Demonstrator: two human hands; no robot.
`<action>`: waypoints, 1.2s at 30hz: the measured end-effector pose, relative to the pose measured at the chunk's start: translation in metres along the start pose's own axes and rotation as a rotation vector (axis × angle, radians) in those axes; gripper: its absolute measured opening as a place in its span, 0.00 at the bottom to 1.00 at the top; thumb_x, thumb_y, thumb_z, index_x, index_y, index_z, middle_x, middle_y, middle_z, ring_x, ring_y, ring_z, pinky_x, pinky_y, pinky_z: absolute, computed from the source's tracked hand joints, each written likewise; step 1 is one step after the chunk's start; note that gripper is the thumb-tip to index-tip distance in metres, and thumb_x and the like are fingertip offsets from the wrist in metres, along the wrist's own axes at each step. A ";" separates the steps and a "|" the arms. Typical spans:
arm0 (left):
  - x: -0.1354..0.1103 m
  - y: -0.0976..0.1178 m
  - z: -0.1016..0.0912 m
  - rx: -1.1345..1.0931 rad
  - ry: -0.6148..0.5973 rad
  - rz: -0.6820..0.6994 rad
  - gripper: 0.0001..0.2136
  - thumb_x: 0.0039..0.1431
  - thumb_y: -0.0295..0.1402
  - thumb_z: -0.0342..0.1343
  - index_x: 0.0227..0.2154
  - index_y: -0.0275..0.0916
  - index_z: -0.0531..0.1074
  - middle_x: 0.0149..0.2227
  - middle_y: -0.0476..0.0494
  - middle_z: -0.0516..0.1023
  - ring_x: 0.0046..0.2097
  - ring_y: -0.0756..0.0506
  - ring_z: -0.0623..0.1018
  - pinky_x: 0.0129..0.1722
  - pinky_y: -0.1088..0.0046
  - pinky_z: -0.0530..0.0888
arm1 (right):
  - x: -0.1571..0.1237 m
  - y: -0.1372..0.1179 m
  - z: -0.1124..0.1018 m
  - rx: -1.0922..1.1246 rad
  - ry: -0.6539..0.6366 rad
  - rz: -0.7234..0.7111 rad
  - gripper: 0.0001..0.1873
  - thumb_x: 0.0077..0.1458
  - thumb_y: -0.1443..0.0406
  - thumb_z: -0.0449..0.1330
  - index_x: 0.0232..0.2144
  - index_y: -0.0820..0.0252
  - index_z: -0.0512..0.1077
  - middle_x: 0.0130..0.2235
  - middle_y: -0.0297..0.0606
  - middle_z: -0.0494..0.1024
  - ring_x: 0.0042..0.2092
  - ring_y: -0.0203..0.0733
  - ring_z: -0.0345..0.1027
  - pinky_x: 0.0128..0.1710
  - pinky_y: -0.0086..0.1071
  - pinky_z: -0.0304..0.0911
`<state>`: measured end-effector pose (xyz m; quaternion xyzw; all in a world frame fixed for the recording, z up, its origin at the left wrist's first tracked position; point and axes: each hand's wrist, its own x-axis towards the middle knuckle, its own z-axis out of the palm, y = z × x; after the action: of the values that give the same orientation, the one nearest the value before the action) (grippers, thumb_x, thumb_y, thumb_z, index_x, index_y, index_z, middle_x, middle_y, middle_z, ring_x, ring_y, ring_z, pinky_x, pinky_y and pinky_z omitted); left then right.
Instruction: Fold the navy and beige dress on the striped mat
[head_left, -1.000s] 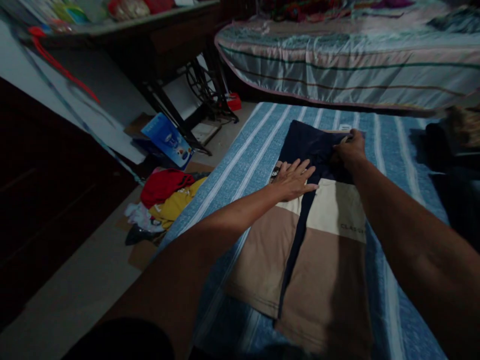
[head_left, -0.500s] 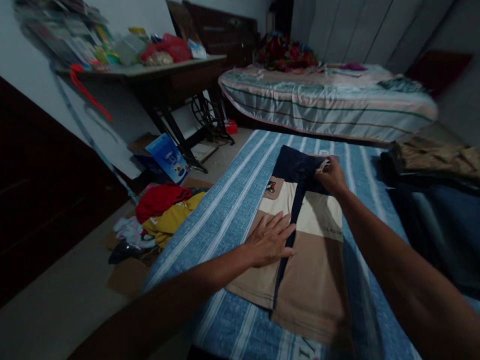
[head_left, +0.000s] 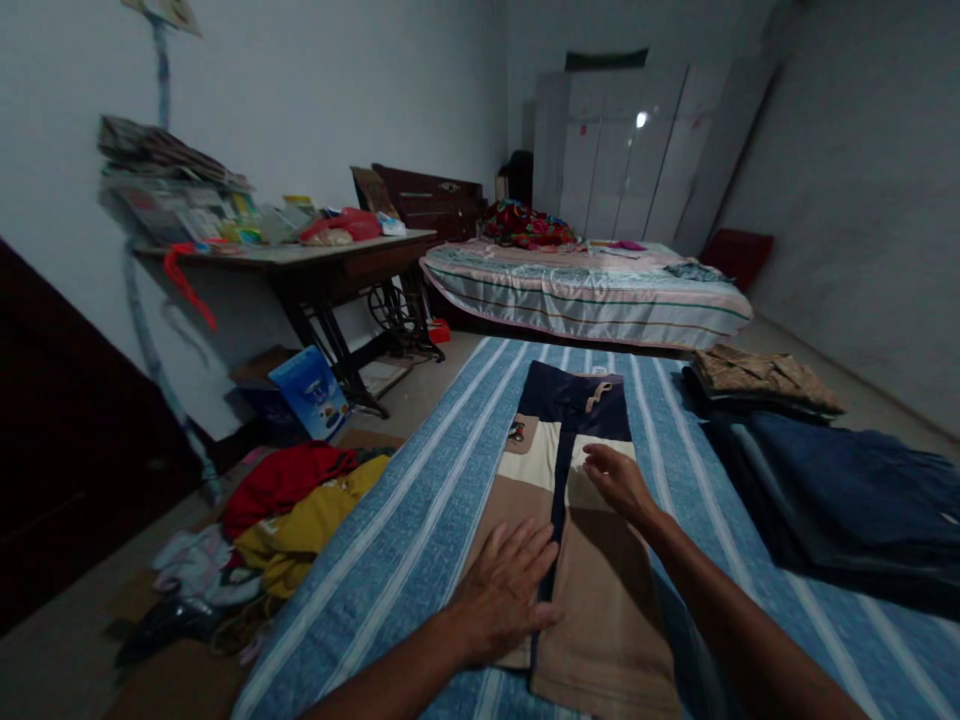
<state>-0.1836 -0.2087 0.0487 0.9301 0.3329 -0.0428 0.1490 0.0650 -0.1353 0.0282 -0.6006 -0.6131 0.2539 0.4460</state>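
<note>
A folded shirt point(head_left: 600, 600) in navy, cream and tan bands lies lengthwise on the blue striped bedsheet point(head_left: 420, 520). My left hand point(head_left: 504, 592) rests flat on its tan lower part, fingers spread, beside the navy centre fold. My right hand point(head_left: 616, 480) hovers over or lightly touches the cream band, fingers loosely extended and holding nothing. The navy collar end point(head_left: 574, 392) lies farther away with a small tag showing.
Folded dark blue clothes point(head_left: 840, 490) and a brown patterned garment point(head_left: 761, 375) lie on the sheet to the right. A heap of red and yellow clothes point(head_left: 292, 505) is on the floor at left. A cluttered sewing table point(head_left: 315, 262) and another bed point(head_left: 585, 285) stand beyond.
My left hand slid down the shirt from the cream band to the tan part. My right hand let go of the collar end and drew back to the cream band. The view tilted upward.
</note>
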 end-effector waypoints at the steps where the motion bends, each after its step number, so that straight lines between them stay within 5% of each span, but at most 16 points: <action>1: -0.003 0.001 0.000 -0.001 -0.001 -0.003 0.30 0.63 0.48 0.44 0.64 0.43 0.46 0.67 0.46 0.41 0.67 0.41 0.41 0.63 0.50 0.43 | -0.009 -0.004 0.001 0.015 -0.004 -0.004 0.20 0.48 0.60 0.55 0.42 0.63 0.73 0.35 0.42 0.78 0.36 0.45 0.72 0.38 0.37 0.66; 11: -0.033 0.011 0.004 -0.015 0.006 -0.003 0.28 0.63 0.47 0.45 0.63 0.46 0.48 0.67 0.45 0.41 0.67 0.40 0.42 0.63 0.50 0.44 | -0.083 -0.050 0.007 0.210 -0.119 0.040 0.20 0.49 0.55 0.58 0.38 0.63 0.76 0.38 0.46 0.80 0.40 0.52 0.73 0.42 0.42 0.67; 16: -0.042 0.013 0.007 -0.035 0.032 -0.002 0.28 0.63 0.46 0.47 0.63 0.48 0.48 0.66 0.44 0.43 0.66 0.39 0.44 0.62 0.47 0.44 | -0.106 -0.069 0.006 0.336 -0.130 0.151 0.22 0.46 0.51 0.60 0.35 0.64 0.77 0.33 0.44 0.79 0.37 0.51 0.73 0.33 0.36 0.68; 27: -0.048 0.011 0.014 -0.003 0.059 -0.001 0.32 0.59 0.49 0.50 0.64 0.50 0.46 0.66 0.46 0.43 0.66 0.38 0.45 0.63 0.47 0.46 | -0.138 -0.063 0.028 0.511 -0.117 0.299 0.23 0.46 0.46 0.59 0.30 0.61 0.73 0.21 0.36 0.70 0.21 0.39 0.64 0.18 0.29 0.57; 33: -0.046 0.005 0.020 -0.011 0.075 0.024 0.32 0.60 0.50 0.49 0.64 0.50 0.46 0.66 0.46 0.44 0.66 0.36 0.47 0.62 0.45 0.46 | -0.135 -0.049 0.033 0.309 0.058 0.129 0.20 0.49 0.47 0.57 0.26 0.57 0.75 0.24 0.38 0.73 0.27 0.44 0.67 0.25 0.33 0.62; 36: -0.044 0.001 0.024 -0.007 0.070 0.025 0.33 0.58 0.50 0.51 0.64 0.51 0.47 0.66 0.47 0.44 0.66 0.35 0.47 0.62 0.44 0.47 | -0.134 -0.046 0.032 0.272 0.037 0.126 0.19 0.51 0.49 0.57 0.28 0.58 0.75 0.26 0.38 0.74 0.28 0.44 0.67 0.28 0.33 0.62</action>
<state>-0.2166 -0.2428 0.0341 0.9346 0.3263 -0.0070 0.1413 -0.0012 -0.2636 0.0194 -0.5765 -0.5258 0.3509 0.5177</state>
